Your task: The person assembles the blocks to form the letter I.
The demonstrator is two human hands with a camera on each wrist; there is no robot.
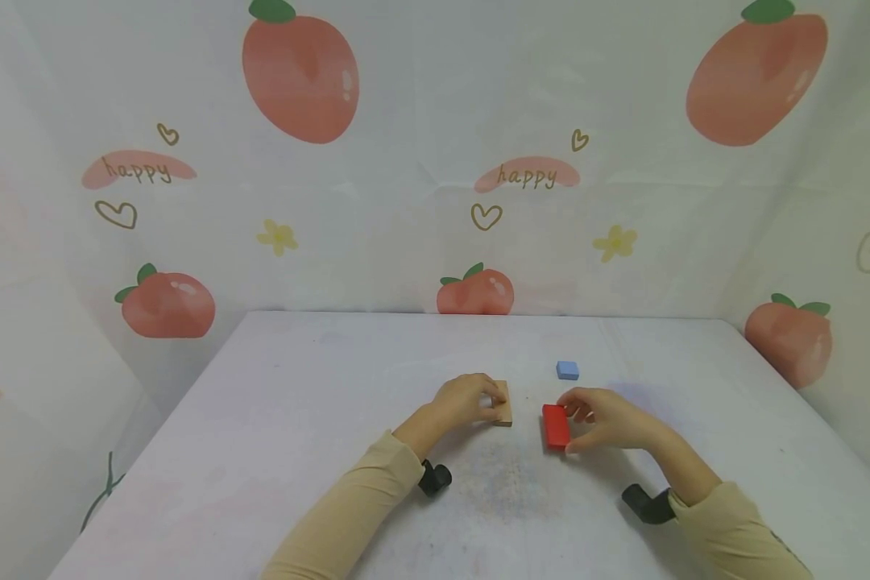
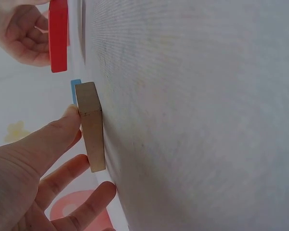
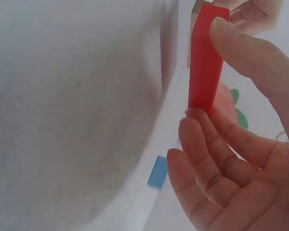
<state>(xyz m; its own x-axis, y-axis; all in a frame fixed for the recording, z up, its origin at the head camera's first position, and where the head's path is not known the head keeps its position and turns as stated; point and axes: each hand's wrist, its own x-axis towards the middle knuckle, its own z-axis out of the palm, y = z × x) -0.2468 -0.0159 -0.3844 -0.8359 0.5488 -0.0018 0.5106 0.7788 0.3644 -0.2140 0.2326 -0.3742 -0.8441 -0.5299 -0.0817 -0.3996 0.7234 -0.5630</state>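
My left hand [image 1: 466, 401] pinches a flat wooden block [image 1: 505, 412] lengthwise. In the left wrist view, the thumb is at one end of that wooden block [image 2: 93, 134] and a fingertip at the other; the block is on or just above the table. To the right, my right hand [image 1: 609, 419] holds a red rectangular block [image 1: 555, 428] between thumb and fingertips. A shadow lies apart from the red block [image 3: 204, 67] in the right wrist view, so it is raised off the table. A gap separates the two blocks.
A small blue block [image 1: 568, 370] lies on the white table [image 1: 319, 451], beyond the red block. Behind the table hangs a white curtain [image 1: 391, 177] printed with peaches. Each wrist carries a black camera mount [image 1: 435, 478].
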